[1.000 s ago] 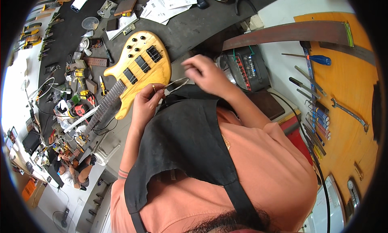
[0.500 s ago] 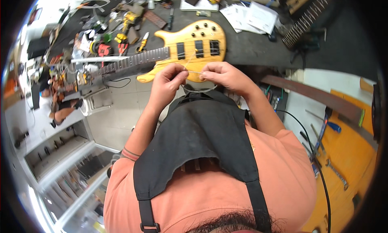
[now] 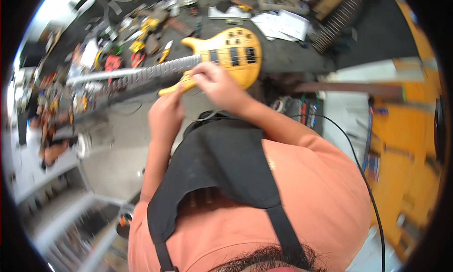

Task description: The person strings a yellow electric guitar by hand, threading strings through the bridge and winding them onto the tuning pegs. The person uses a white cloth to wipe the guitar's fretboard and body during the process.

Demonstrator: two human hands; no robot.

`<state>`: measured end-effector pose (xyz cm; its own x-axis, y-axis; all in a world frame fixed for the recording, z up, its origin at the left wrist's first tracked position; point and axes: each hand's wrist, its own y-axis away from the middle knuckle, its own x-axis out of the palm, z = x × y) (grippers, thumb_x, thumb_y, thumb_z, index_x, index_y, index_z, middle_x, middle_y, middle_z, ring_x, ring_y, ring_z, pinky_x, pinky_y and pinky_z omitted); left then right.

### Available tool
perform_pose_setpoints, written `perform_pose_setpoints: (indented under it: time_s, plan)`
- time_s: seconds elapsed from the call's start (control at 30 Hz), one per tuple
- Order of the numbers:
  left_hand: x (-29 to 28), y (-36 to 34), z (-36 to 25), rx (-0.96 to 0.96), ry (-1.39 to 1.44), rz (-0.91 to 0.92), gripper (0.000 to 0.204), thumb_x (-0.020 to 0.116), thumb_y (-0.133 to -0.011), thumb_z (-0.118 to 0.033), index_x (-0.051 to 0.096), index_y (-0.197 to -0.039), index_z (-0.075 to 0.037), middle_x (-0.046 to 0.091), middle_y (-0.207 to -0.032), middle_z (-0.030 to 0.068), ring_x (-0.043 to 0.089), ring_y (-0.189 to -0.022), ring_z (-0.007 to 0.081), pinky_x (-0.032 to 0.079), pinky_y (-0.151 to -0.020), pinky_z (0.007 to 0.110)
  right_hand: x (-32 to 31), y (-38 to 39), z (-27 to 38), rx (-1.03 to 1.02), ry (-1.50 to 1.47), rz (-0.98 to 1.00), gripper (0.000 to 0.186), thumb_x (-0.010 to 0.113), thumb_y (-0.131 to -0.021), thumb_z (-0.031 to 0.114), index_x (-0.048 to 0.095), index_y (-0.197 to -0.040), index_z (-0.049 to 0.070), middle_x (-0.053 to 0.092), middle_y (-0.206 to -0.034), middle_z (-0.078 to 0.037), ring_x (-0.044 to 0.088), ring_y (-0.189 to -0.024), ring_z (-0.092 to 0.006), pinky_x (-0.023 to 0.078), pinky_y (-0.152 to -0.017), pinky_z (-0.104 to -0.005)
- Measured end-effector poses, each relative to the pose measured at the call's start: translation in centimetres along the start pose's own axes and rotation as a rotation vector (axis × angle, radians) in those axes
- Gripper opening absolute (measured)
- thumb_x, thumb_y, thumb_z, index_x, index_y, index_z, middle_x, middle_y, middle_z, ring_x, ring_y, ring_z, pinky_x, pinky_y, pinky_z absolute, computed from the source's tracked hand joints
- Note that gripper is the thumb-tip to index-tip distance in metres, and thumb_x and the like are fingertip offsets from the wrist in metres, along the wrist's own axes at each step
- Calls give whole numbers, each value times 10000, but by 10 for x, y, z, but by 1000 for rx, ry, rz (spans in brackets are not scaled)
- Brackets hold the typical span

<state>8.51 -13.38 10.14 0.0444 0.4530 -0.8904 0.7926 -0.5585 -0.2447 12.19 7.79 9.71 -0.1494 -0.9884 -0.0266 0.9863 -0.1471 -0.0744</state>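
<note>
An electric bass guitar (image 3: 225, 78) with a yellow wood body and dark pickups lies on the bench, its fretted neck (image 3: 155, 70) pointing left. My left hand (image 3: 165, 112) is closed in a pinch beside the lower horn of the body. Above the body's near edge, my right hand (image 3: 218, 87) is also closed, thumb against fingers, nearer the neck joint. Both seem to pinch a thin guitar string, though motion blur hides most of it. Several strings run over the pickups.
The dark bench (image 3: 288, 55) carries white papers (image 3: 283, 25), a second fretted neck (image 3: 339, 20), a yellow-handled knife (image 3: 165, 51) and many scattered tools. A black cable (image 3: 351, 152) hangs at my right. At the far left, another person (image 3: 49, 140) sits.
Both hands have moved left, the right one closer to the neck joint and the left one lower. The strand visible between them is now blurred. My view has shifted.
</note>
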Motion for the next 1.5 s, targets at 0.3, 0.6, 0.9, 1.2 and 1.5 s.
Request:
perform_pose_setpoints:
  time_s: [0.3,0.6,0.9,1.2,1.5]
  plan:
    - [-50,68,55,-268,727,39,476,582,-1076,27,633,-1538,-76,765,-1063,91,597,-683,90,510,-627,271,111,44,27,35,15,-252,95,579,-1073,41,604,-1157,4,663,-929,-101,616,-829,-146,520,-772,-333]
    - [-58,87,79,132,601,-34,532,603,-1101,-30,549,-1621,-130,732,-971,35,522,-601,59,464,-563,230,151,67,48,-96,233,-473,95,585,-1083,43,659,-1108,-9,703,-879,-129,637,-759,-181,525,-735,-338]
    - [-89,94,98,-314,1101,-43,232,636,-1093,-37,701,-1314,-6,714,-935,57,549,-662,37,445,-561,208,169,51,42,-3,389,-140,323,702,-1008,304,708,-1008,-19,755,-904,-233,723,-817,-418,570,-791,-479]
    - [-83,103,108,-545,1094,-150,176,675,-1077,-74,725,-1192,50,701,-867,63,567,-635,59,425,-532,212,153,2,42,492,-31,399,409,591,-1101,431,701,-1022,45,554,-762,12,525,-692,-96,473,-640,-311]
    - [-61,43,64,-610,1222,-206,175,681,-1058,-54,739,-1206,19,679,-824,44,514,-566,48,401,-508,211,62,-33,-2,256,-375,88,318,460,-1169,224,629,-1333,11,658,-1042,-35,636,-924,-124,576,-854,-316]
